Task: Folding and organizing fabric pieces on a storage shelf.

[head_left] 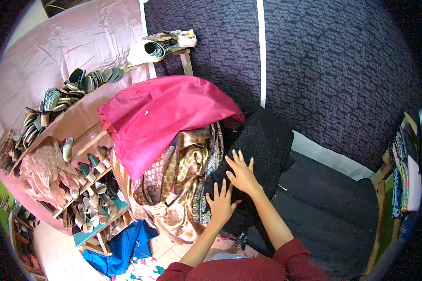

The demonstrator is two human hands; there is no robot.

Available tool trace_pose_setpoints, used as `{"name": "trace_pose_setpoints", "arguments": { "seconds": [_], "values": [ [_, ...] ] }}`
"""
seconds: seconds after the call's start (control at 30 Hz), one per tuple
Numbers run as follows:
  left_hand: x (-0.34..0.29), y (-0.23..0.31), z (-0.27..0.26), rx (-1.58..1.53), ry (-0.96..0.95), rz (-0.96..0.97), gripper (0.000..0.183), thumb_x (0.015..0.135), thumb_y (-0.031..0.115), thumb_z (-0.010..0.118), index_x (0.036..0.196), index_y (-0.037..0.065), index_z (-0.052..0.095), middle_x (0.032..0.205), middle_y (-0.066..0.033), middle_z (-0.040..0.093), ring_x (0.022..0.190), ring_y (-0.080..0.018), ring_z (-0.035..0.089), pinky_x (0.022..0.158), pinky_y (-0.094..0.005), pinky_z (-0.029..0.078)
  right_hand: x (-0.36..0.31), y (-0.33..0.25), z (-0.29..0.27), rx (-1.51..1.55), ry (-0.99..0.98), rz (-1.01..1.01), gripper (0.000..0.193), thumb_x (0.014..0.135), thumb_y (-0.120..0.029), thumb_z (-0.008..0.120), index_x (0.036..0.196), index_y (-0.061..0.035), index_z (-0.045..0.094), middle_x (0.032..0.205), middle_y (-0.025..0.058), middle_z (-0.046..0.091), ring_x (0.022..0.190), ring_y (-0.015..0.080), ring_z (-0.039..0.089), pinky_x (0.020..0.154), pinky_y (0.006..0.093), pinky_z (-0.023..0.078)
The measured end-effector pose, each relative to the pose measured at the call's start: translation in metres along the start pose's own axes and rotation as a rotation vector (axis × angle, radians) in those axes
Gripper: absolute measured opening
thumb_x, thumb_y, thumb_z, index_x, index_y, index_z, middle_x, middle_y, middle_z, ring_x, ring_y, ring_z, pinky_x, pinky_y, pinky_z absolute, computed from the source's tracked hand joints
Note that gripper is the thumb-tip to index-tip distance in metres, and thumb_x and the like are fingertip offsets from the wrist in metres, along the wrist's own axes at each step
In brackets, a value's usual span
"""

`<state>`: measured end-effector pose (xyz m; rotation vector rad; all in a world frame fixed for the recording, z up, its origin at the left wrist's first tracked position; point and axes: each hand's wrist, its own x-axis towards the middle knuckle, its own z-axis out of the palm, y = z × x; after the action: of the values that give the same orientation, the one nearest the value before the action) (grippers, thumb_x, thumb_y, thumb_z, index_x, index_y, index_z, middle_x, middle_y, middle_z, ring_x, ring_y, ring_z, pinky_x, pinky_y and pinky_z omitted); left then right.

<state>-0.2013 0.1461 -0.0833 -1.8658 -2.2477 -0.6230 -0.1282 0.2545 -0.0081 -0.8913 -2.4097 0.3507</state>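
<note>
Black cloth (269, 140) lies beneath the left hand (222, 207) and right hand (242, 175), both spread wide, grasping nothing; pink cloth (171, 107) adjoins.

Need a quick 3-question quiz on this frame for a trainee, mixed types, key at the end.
1. What colour is the cloth beneath the right hand?
2. True or false: the left hand is clenched in a fist.
3. Which covers part of the gold patterned cloth?
A) a blue cloth
B) the bright pink cloth
C) a white towel

Key:
1. Black.
2. False; it is spread open.
3. B.
</note>
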Motion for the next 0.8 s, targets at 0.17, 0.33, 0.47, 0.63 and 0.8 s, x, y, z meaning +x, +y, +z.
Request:
{"name": "trace_pose_setpoints", "arguments": {
  "seconds": [0.17,0.33,0.47,0.63,0.8],
  "values": [
    [-0.003,-0.011,-0.003,-0.085,0.037,0.071,0.072,0.076,0.044,0.06,0.135,0.013,0.033,0.143,-0.0098,0.025,0.128,-0.0353,0.026,0.09,-0.0624,0.025,0.052,-0.011,0.036,0.024,0.069,-0.005,0.061,0.085,-0.032,0.05,0.132,0.001,0.031,0.135,0.023,0.034,0.13,0.0352,0.024,0.105,0.0549,0.007],
    [-0.016,-0.04,-0.04,-0.245,0.242,0.098,0.044,0.076,0.029,0.063,0.116,0.013,0.053,0.13,-0.0046,0.044,0.123,-0.0312,0.035,0.095,-0.0533,0.024,0.058,-0.057,0.043,0.256,0.126,-0.064,0.059,0.083,-0.029,0.053,0.132,-0.0024,0.035,0.138,0.026,0.027,0.13,0.0384,0.023,0.104,0.0547,0.014],
    [-0.006,-0.072,-0.102,-0.074,0.647,-0.108,0.035,0.07,0.023,0.069,0.103,0.017,0.061,0.123,-0.0043,0.049,0.122,-0.0297,0.033,0.097,-0.0488,0.019,0.06,-0.077,0.026,0.256,0.414,-0.404,0.038,0.075,-0.007,0.057,0.113,-0.0045,0.055,0.135,0.02,0.036,0.126,0.0386,0.031,0.103,0.0541,0.019],
    [0.023,-0.109,-0.14,0.049,0.538,-0.292,0.067,0.064,0.031,0.073,0.125,0.019,0.048,0.141,-0.0095,0.029,0.13,-0.0368,0.018,0.101,-0.0546,0.015,0.107,-0.097,0.002,-0.082,0.466,-0.393,0.057,0.072,-0.004,0.058,0.126,-0.0133,0.045,0.137,0.0169,0.032,0.127,0.0395,0.027,0.1,0.0649,0.01],
    [0.031,-0.123,-0.101,0.076,0.09,-0.199,0.081,0.067,0.035,0.071,0.135,0.019,0.032,0.145,-0.0126,0.017,0.134,-0.0336,0.014,0.099,-0.0636,0.014,0.159,-0.074,-0.004,-0.206,0.414,-0.326,0.037,0.075,-0.01,0.059,0.112,-0.017,0.057,0.121,0.0038,0.053,0.12,0.0243,0.041,0.099,0.0648,0.014]
  ]
}}
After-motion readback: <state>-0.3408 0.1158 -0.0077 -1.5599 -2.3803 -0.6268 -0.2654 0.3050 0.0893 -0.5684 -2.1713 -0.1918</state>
